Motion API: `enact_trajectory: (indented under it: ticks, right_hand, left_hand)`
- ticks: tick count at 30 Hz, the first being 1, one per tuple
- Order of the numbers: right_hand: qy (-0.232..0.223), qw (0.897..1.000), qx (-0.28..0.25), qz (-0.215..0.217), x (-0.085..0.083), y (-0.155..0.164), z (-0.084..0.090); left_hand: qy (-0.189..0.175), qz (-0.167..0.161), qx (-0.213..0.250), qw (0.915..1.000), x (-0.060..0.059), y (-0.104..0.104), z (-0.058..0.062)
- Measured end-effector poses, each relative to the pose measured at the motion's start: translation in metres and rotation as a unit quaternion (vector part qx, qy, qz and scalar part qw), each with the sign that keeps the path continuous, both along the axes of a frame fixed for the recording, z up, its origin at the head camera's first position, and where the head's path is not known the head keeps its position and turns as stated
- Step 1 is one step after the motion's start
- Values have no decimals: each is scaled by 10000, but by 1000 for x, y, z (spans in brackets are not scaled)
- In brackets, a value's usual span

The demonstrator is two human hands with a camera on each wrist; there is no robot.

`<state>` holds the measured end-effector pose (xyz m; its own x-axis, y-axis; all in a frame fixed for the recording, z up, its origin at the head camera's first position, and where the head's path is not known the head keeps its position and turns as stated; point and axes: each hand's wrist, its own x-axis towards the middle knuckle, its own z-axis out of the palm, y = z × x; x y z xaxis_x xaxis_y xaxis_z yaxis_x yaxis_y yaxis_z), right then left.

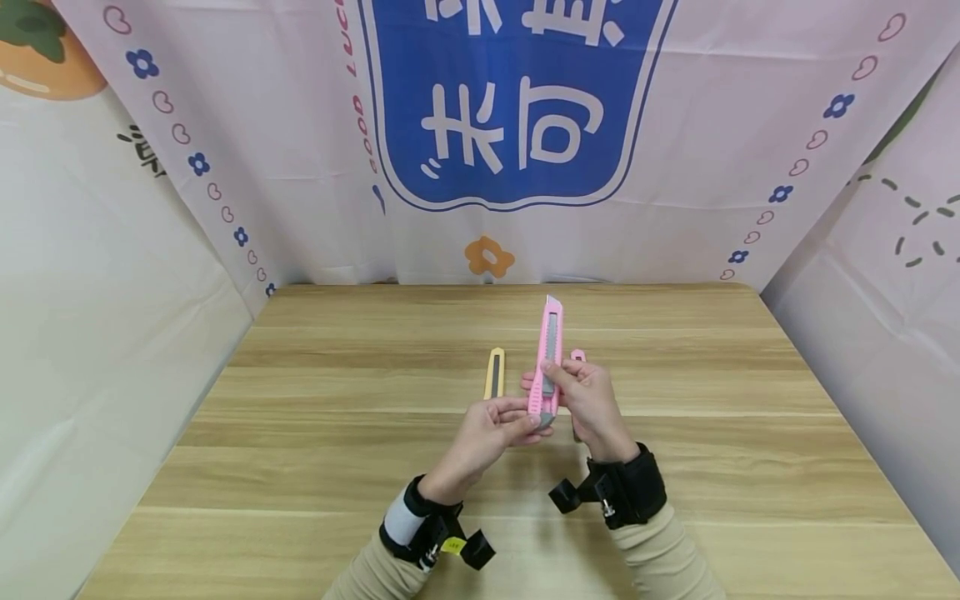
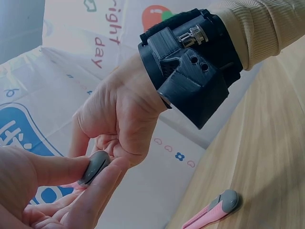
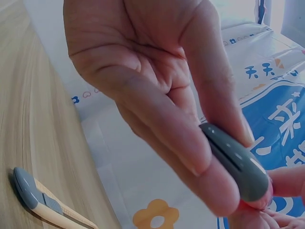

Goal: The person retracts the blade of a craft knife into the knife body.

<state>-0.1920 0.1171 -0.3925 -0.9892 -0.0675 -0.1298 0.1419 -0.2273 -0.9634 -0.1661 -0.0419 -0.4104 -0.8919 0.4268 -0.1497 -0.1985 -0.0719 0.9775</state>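
Observation:
Both hands hold one pink utility knife (image 1: 550, 350) above the table, its blade pushed out and pointing away from me. My left hand (image 1: 525, 421) pinches the knife's grey end cap (image 2: 94, 167) between thumb and fingers. My right hand (image 1: 561, 382) grips the pink body, with the thumb lying on the slider track. In the right wrist view the grey end cap (image 3: 236, 162) shows between the fingertips of both hands.
A yellow utility knife (image 1: 495, 372) lies on the wooden table (image 1: 337, 467) just left of the hands, also showing as the yellow knife (image 3: 45, 202). A second pink knife (image 2: 209, 212) lies on the table under the right hand. Printed cloth hangs behind and at both sides.

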Motion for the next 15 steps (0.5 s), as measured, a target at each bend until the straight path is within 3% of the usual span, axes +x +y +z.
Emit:
enact_trajectory:
  ticks: [9,15]
  right_hand:
    - [-179,9996,168,171,-1,1,1]
    - [-161,9997,186,-15,-1,-2,0]
  left_hand:
    - [118,11,42,9999,-1,0,-2]
    - [157,18,75,9998,-1,0,-1]
